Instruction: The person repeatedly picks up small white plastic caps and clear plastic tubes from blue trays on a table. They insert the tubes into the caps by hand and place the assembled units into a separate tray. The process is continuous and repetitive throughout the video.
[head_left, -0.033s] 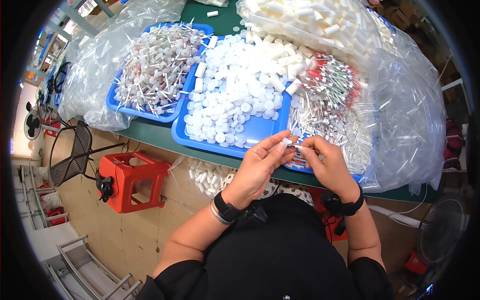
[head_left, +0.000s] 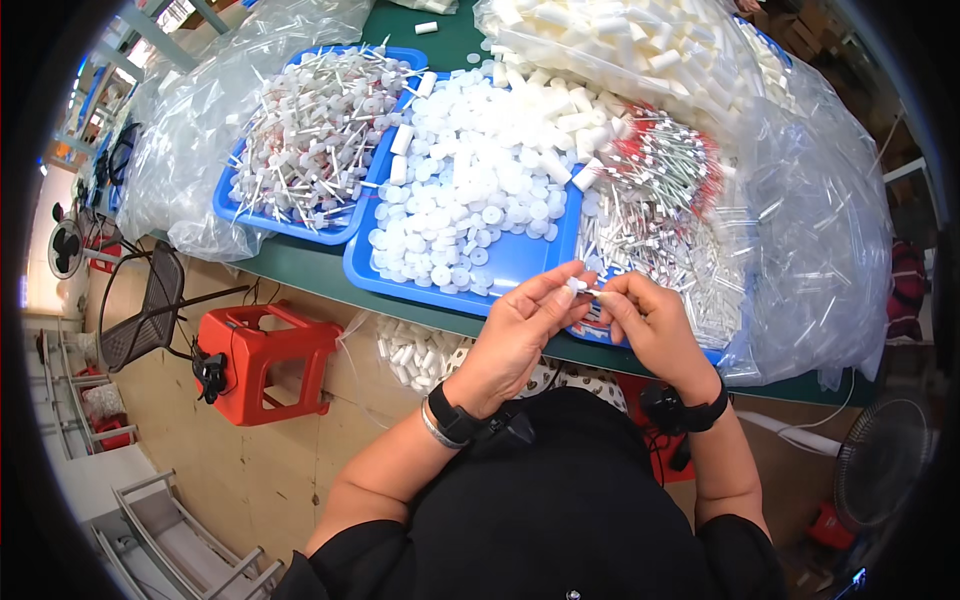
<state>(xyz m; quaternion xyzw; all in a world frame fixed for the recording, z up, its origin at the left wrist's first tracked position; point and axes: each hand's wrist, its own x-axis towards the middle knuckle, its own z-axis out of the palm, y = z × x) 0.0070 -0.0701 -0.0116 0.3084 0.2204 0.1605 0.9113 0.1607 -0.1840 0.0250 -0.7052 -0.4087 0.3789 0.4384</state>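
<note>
Above the front edge of the table, my left hand (head_left: 522, 328) pinches a small translucent white plastic disc (head_left: 575, 285) between thumb and fingers. Just right of it, my right hand (head_left: 650, 318) has its fingertips closed on a thin white stick-like piece (head_left: 594, 292) that meets the disc. How far the stick goes into the disc is hidden by the fingers. Behind my hands, a blue tray (head_left: 520, 262) bears many loose translucent discs (head_left: 430, 215). Thin clear and white tubes (head_left: 690, 265) fill the tray on the right, with red-wired pieces (head_left: 665, 160) heaped over them.
A blue tray (head_left: 232, 215) at the left carries disc-and-stick pieces (head_left: 310, 140). White foam-like cylinders (head_left: 640, 40) lie heaped at the back. Clear plastic bags (head_left: 815, 250) flank the green table (head_left: 310, 268). A red stool (head_left: 240, 370) and a fan (head_left: 882, 455) stand on the floor.
</note>
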